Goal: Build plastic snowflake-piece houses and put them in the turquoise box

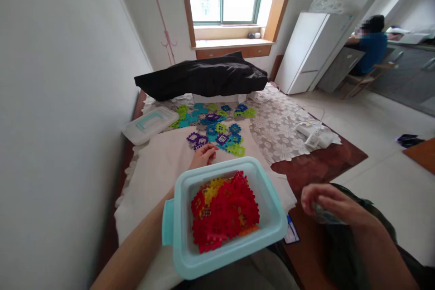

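Note:
A light blue plastic tub (272,210) rests on my lap, filled with several red and yellow interlocking tiles (226,210). My left hand (203,155) reaches past the tub onto the cream cloth (163,163), fingers curled, right beside a purple tile (197,139) at the near edge of a scatter of blue, green and purple tiles (217,124). My right hand (328,203) hovers at the lower right, fingers closed round a small clear thing I cannot make out.
The tub's clear lid (149,124) lies at the table's left. A black bag (204,77) lies across the far end. White cables and a charger (314,133) sit on the lace cloth at right. A person in blue (372,47) sits far right.

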